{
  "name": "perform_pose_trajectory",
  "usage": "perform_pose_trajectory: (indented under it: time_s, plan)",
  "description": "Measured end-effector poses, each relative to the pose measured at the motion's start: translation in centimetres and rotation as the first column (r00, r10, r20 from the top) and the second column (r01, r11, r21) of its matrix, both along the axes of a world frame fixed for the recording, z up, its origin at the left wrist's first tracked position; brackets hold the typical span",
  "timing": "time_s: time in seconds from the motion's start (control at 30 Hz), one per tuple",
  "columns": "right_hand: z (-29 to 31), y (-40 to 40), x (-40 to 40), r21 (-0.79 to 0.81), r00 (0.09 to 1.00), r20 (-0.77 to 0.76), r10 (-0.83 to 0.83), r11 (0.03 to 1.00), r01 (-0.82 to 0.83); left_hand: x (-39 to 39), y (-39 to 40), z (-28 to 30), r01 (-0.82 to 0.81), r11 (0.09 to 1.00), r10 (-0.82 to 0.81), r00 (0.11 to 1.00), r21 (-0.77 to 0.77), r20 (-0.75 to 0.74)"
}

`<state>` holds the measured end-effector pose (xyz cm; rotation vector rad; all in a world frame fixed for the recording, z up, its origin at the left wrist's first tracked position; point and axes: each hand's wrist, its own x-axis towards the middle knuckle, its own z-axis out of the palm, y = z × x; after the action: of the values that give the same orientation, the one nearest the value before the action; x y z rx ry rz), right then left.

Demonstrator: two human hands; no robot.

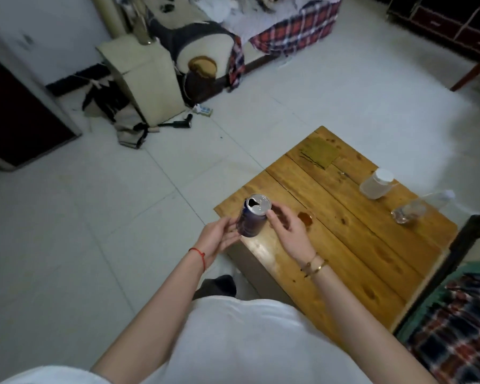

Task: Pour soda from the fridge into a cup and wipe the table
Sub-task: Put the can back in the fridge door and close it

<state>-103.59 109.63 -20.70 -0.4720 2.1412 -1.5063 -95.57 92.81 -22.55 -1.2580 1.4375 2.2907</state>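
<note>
A low wooden table (344, 217) of glossy knotted planks stands on pale floor tiles (94, 231). A small amber puddle (305, 217) lies on the wood. A clear lidded cup (376, 184) and a plastic bottle (419, 207) stand farther right. Over the table's near corner, the left hand (219, 239) holds a dark round can (252, 218), already opened, from the side; the right hand (286, 230) pinches its silver rim.
</note>
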Motion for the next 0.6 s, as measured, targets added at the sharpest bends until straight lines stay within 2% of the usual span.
perform_pose_trajectory:
  time_s: [0.27, 0.6]
  plan:
    - [2.6, -9.1, 2.9, -0.055, 0.958, -0.074, 0.278, 0.958, -0.282, 8.0, -6.6, 2.1, -0.280, 0.960, 0.281, 0.957, 0.023, -0.076]
    - [3.1, -25.2, 7.2, -0.081, 0.866, -0.083, 0.494, 0.862, -0.500, 15.4, -19.2, 2.2, -0.534, 0.845, 0.535, 0.842, 0.026, -0.075]
